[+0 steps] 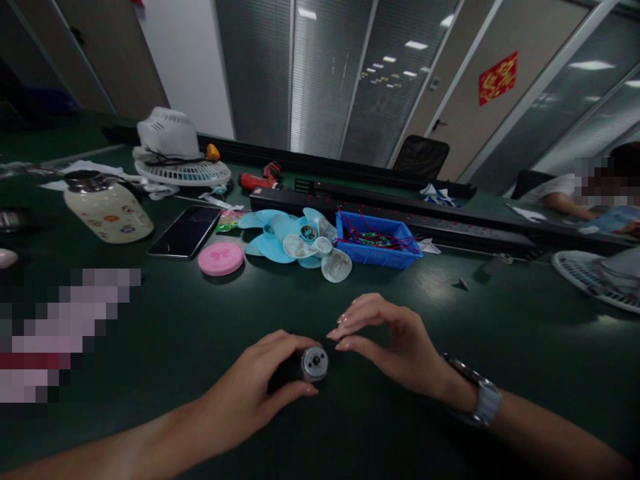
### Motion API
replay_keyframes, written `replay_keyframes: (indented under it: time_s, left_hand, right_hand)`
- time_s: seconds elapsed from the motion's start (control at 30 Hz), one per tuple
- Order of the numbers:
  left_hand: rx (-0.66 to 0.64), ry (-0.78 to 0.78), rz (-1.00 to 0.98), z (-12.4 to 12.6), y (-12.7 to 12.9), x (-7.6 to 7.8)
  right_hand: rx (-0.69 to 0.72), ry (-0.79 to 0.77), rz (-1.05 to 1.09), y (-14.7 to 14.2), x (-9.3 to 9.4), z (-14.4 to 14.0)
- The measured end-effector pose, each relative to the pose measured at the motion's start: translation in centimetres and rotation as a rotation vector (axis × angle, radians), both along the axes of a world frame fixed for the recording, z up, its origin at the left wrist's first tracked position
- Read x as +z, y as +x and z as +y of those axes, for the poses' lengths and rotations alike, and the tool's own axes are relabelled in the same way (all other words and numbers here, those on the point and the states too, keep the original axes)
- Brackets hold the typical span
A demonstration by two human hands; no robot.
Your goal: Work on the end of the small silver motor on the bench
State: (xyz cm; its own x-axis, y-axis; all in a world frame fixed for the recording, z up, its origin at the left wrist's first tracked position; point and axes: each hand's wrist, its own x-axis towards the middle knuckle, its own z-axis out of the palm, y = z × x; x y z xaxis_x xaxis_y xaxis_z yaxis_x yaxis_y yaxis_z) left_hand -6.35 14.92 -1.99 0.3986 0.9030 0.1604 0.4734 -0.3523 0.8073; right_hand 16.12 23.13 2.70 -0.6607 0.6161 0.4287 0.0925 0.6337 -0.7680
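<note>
My left hand (pixel 267 373) is closed around a small cylindrical metal motor (pixel 315 364), its round end with a central shaft and small holes turned towards me. Just right of the motor, apart from it, is my right hand (pixel 387 337), wearing a wristwatch (pixel 483 397). Its thumb and fingertips come together in a pinch. Anything between them is too small to make out. Beyond my hands lie light blue fan blades (pixel 280 240) and a smaller greyish fan blade (pixel 335 263).
A blue bin (pixel 380 257) of wires and circuit boards stands behind the hands. Left are a pink round disc (pixel 221 259), a phone (pixel 185 232), a patterned jug (pixel 107 210) and a white fan (pixel 183 173). A red power drill (pixel 260 180) lies farther back. Another person (pixel 565 193) sits at right.
</note>
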Motion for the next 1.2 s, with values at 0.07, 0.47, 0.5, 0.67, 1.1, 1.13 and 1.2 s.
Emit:
replay_keyframes:
  time_s: [0.07, 0.47, 0.5, 0.67, 1.1, 1.13, 1.2]
  left_hand:
    - [0.004, -0.015, 0.006, 0.0, 0.0, 0.0]
    - [0.018, -0.031, 0.041, 0.0, 0.0, -0.3]
    - [0.017, -0.027, 0.042, 0.0, 0.0, -0.3]
    - [0.017, -0.015, 0.036, 0.1, 0.0, -0.2]
    - [0.0, -0.009, -0.001, -0.1, 0.0, -0.4]
    - [0.001, -0.011, -0.002, -0.1, 0.0, -0.4]
    - [0.003, -0.016, -0.001, -0.1, 0.1, -0.4]
  right_hand:
    - [-0.064, -0.025, -0.101, 1.5, -0.7, 0.3]
    - [-0.06, -0.105, -0.3, 4.4, -4.1, -0.6]
    - [-0.06, -0.102, -0.29, 4.4, -4.3, -0.5]
    - [-0.091, -0.086, -0.194, 4.0, -4.0, -0.4]
    - [0.055, -0.03, -0.074, -2.0, 0.0, -1.5]
    - [0.054, -0.028, -0.075, -2.0, -0.1, -1.5]
    - [0.057, -0.018, -0.069, -2.1, -0.2, -1.6]
